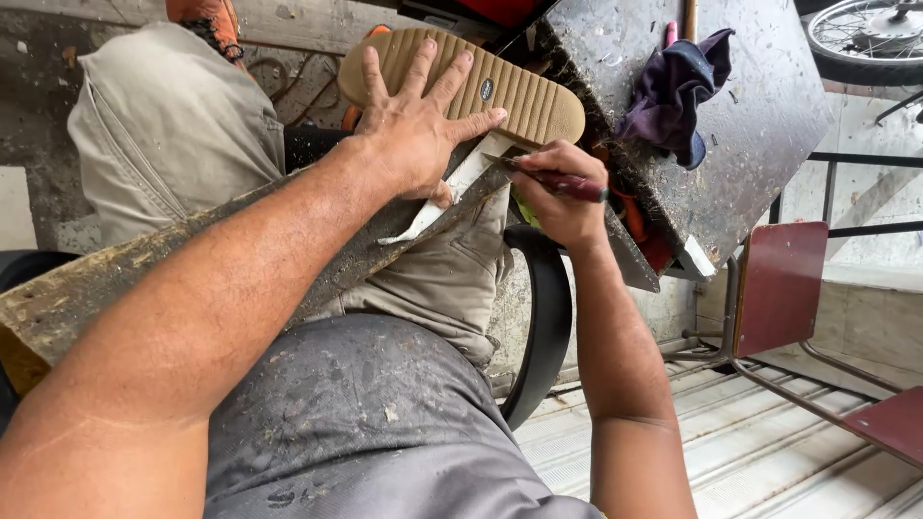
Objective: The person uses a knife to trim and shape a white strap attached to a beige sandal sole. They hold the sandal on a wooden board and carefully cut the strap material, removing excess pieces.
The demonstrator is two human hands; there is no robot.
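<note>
1. View from a camera worn on the head, looking down at a seated person's lap and two bare forearms
2. The left hand [415, 120] lies flat with its fingers spread wide, pressing down on a tan ribbed shoe sole [461, 82], tread side up
3. The sole rests across a long, worn wooden board [87, 288] that runs from the lower left up over the person's knee, and it reaches toward the edge of a workbench
4. The right hand [562, 192] is curled shut around a dark reddish knife handle [567, 183]; the blade tip points left and meets the sole's lower edge, just beside the left thumb
5. A pale strip of trimmed material [437, 207] hangs down from under the sole, over the board
6. To the right stands a dark, scarred workbench [760, 115] with a crumpled purple cloth [678, 91] on it
7. A red metal chair [784, 284] stands at the lower right, and part of a spoked wheel [865, 34] shows in the top right corner
8. The person wears beige trousers [163, 125] and a stained grey shirt [365, 423]
</note>
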